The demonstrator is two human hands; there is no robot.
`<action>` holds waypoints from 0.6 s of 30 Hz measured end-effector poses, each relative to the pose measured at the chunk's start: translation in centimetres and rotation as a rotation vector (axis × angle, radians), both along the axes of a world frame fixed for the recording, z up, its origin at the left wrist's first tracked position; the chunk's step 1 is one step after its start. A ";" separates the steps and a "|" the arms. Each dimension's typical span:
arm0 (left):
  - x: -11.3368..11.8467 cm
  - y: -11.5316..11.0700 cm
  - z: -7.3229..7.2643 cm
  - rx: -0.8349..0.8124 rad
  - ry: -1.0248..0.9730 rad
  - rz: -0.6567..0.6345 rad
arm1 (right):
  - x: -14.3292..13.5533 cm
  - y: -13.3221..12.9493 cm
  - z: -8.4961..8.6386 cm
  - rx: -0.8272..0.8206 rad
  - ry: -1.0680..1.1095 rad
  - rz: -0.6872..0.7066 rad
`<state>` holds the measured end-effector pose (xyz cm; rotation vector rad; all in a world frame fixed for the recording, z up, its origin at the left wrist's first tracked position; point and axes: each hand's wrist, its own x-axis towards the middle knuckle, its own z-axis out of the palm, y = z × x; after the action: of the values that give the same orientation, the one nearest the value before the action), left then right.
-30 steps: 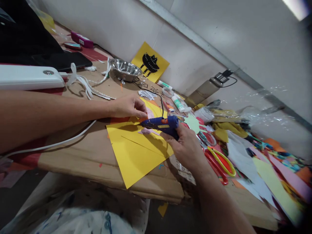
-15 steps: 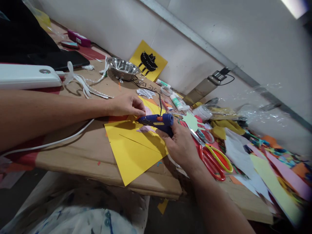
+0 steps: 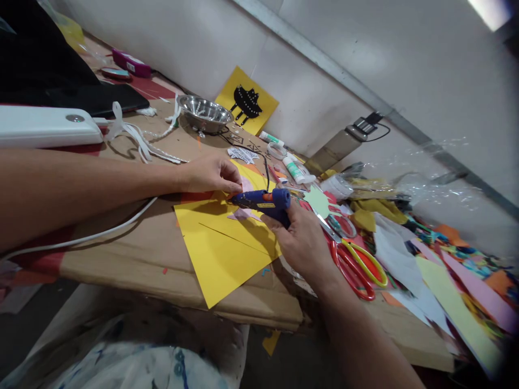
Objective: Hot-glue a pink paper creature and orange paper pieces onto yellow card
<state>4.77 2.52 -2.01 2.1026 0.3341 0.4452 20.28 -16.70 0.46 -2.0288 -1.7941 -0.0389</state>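
My right hand (image 3: pixel 298 235) is wrapped round the handle of a blue glue gun (image 3: pixel 263 203), whose nozzle points left. Close to the nozzle, my left hand (image 3: pixel 213 174) has thumb and fingertips pressed together; what they pinch is too small to make out. Under both hands lies yellow paper (image 3: pixel 219 254) with a dark line across it. A pink paper piece (image 3: pixel 245 214) shows on the yellow paper, partly hidden by the gun.
Red-handled and yellow-handled scissors (image 3: pixel 352 270) lie right of my right hand. Behind are a steel bowl (image 3: pixel 206 114), a yellow card (image 3: pixel 259 111) with a black shape, glue sticks (image 3: pixel 294 170) and a bottle (image 3: pixel 338 143). Paper scraps (image 3: pixel 454 270) cover the right side.
My right hand and the glue gun have shifted very slightly to the right. The left hand keeps its pinch in nearly the same place.
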 end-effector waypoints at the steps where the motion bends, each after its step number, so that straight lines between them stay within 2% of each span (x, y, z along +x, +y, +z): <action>1: 0.0 0.0 0.0 0.003 0.002 0.002 | 0.0 -0.1 0.1 -0.006 0.012 0.012; 10: 0.0 0.2 -0.3 -0.013 -0.008 0.001 | 0.3 -1.1 0.6 -0.062 0.080 0.039; 18: 0.0 0.2 -0.3 -0.018 -0.010 -0.003 | 0.6 -1.2 0.6 -0.045 0.094 0.031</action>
<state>4.78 2.71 -2.34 2.0820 0.3283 0.4496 20.92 -17.88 1.09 -1.9986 -1.7825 0.1047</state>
